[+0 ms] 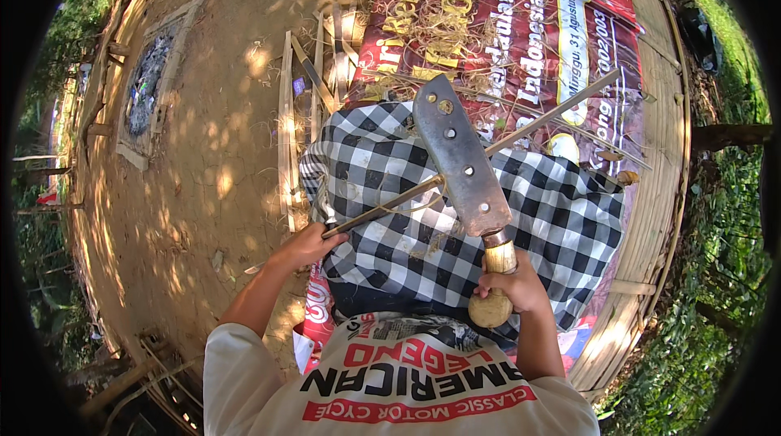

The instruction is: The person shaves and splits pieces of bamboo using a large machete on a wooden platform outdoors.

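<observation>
My right hand is closed round the wooden handle of a broad machete, its dark blade pointing up and slightly left, with several holes or studs along it. In my left hand is one end of a long thin bamboo strip. From there the strip slants up to the right, passing behind the blade, which hides its middle. A thin curled shaving hangs off the strip just left of the blade. Under both hands a black-and-white checkered cloth covers my lap.
Curly shavings litter a red printed banner ahead of me. Several bamboo slats lie at its left, beside bare dirt ground. Along the right runs a slatted bamboo platform edge. A framed ash pit sits farther left.
</observation>
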Tool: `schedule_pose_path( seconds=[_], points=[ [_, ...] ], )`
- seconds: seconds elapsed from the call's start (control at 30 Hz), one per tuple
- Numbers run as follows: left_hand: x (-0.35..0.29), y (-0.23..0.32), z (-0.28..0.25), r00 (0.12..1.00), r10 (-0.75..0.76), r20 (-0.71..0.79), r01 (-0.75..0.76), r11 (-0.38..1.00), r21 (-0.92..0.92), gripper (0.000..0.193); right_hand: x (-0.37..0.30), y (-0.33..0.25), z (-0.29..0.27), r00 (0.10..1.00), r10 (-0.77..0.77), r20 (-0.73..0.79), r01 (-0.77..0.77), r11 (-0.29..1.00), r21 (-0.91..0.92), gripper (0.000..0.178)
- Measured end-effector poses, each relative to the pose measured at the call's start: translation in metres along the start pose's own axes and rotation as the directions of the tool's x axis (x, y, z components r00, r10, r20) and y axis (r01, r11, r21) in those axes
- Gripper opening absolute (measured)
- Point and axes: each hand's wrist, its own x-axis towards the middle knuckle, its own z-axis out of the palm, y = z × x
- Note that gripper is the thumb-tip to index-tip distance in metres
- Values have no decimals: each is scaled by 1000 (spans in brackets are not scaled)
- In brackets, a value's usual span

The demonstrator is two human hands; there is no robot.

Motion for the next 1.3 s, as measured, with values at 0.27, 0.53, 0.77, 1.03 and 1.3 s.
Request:
schedule_pose_path(
  seconds=[0.27, 0.53, 0.77, 1.03, 1.3],
  points=[
    [1, 2, -6, 994, -79, 80, 68, 989, 130, 69, 1, 30, 1, 947, 80, 310, -219, 867, 447, 24],
    [-4, 9, -6, 1000, -27, 15, 26, 996, 80, 61, -10, -12, 0, 989, -50, -138, 90, 951, 295, 24],
    [-4, 15, -16, 994, -6, 112, -3, 997, 76, 60, -3, 11, 6, 994, 67, -84, -74, 994, -82, 22],
    [2, 1, -8, 998, -11, 55, 7, 998, 61, 61, -1, 23, 14, 926, 126, 357, -279, 865, 417, 26],
    [2, -5, 0, 999, -31, 32, 28, 996, 86, 60, -12, -6, -4, 981, -98, -168, 150, 930, 334, 24]
  ],
)
